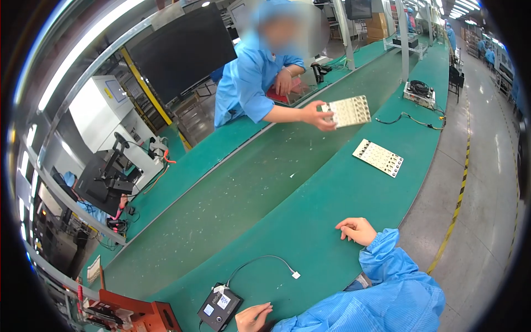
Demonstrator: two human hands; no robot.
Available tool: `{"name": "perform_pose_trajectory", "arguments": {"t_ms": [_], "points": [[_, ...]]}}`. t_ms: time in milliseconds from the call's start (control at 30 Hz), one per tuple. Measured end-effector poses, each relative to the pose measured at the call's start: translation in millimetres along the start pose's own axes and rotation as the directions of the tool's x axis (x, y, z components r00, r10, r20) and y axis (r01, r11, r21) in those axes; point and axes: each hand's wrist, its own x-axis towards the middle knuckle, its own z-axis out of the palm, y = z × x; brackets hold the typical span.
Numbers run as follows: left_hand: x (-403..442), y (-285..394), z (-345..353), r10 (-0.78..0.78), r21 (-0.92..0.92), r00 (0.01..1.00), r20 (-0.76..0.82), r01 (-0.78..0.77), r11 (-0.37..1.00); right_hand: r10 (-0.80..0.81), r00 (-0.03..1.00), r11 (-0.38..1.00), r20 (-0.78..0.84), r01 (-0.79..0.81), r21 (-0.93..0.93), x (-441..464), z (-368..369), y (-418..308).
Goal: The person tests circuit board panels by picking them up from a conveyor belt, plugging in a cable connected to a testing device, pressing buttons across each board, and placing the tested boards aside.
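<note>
My right hand [358, 230] rests on the green bench near its right edge, fingers loosely curled, with nothing visible in them. Low in the view, my left hand [254, 317] is beside a black box [220, 307] with a small screen and a white label; its fingers are held together and no object shows in them. A cable with a white connector [296, 274] runs from the box. One pale board with dark round parts [379, 157] lies on the bench beyond my right hand. Across the belt, a co-worker's hand [319, 116] holds a similar board [348, 112] over the belt.
The green conveyor belt [221, 205] runs diagonally between the benches. A red-brown fixture [135, 310] stands at lower left. A white device with coiled black cable [419, 93] sits at the far right. A large dark screen [182, 52] hangs at upper left.
</note>
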Motion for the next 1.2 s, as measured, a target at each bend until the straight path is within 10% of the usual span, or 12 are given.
{"name": "perform_pose_trajectory", "arguments": {"t_ms": [967, 1200], "points": [[13.9, -5.7, 2.9, -0.17, -0.133, 0.976, 0.137, 0.188, 0.973, 0.009, 0.998, 0.996, -0.07, -0.015, -0.083, -0.1, 2.9, -5.8], [18.8, -4.2, 7.5, -0.118, -0.012, 0.987, -0.109, 0.118, 0.993, -0.004, 0.997, 0.995, -0.081, -0.003, -0.096, 0.4, 3.9, -10.5]]}}
